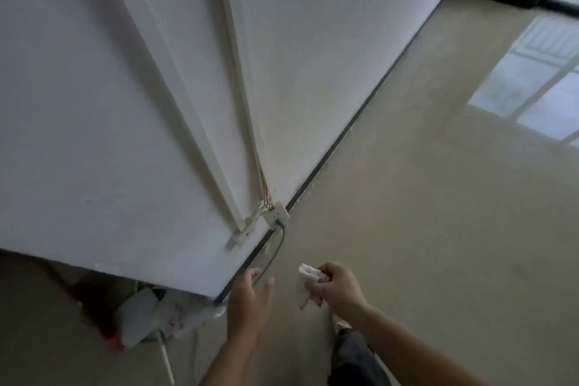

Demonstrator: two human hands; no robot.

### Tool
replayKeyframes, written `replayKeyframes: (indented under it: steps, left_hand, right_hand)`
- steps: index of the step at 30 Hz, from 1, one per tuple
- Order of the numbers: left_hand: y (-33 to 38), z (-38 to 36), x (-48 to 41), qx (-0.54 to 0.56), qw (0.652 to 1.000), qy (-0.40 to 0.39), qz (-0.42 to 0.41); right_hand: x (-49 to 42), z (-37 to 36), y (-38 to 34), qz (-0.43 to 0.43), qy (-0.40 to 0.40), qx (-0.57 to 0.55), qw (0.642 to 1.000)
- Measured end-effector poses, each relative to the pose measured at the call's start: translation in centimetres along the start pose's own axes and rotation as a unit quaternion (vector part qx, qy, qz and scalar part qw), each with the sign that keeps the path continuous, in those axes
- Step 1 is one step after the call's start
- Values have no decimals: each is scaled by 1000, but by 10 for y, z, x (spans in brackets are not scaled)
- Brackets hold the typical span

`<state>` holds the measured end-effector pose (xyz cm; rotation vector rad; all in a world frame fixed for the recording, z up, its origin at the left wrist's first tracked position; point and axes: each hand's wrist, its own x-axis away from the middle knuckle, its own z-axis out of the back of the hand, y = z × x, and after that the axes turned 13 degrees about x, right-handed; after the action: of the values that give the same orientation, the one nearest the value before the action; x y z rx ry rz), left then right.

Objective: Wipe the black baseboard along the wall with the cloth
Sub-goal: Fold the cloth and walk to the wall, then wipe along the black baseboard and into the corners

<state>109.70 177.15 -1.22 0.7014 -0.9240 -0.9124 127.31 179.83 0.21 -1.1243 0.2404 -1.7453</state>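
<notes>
Right hand (336,287) grips a white cloth (305,282) just off the black baseboard (326,157) — left hand (250,298), fingers straight, reaches beside it, perhaps touching a grey cable (279,249).

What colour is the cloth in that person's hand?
White; the cloth shows best in the head view.

A crumpled white cloth (305,282) is gripped in the right hand (336,287) over the floor (407,229), apart from the black baseboard (329,153). The left hand (249,301) is held with fingers (267,287) extended beside the baseboard's near end, close to a grey cable (277,252) plugged into a wall socket (277,212).
</notes>
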Motion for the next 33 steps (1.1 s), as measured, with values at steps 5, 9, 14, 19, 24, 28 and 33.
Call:
replayKeyframes:
  steps: [5,9,14,19,24,28,33]
  left_hand:
    - [-76,-58,-67,60,992,88,61]
    - [-176,-98,-114,76,986,112,94]
    - [-297,-135,-160,35,987,135,77]
    - [-408,-140,-202,-50,986,154,43]
    - [-484,-130,-220,-91,971,217,31]
    - [-504,-115,-216,-105,947,296,64]
    - [-508,-91,-228,-67,957,271,79]
  right_hand:
    - [-118,-36,34,88,-84,160,980]
    - [-217,-96,74,175,-145,297,927]
    - [-313,-188,122,252,-197,357,878]
    - [-378,-283,162,349,-239,400,813]
    - [-417,-367,183,461,-247,441,730]
    - [-423,-423,187,478,-259,364,756]
    - [-401,-466,204,450,-275,260,809]
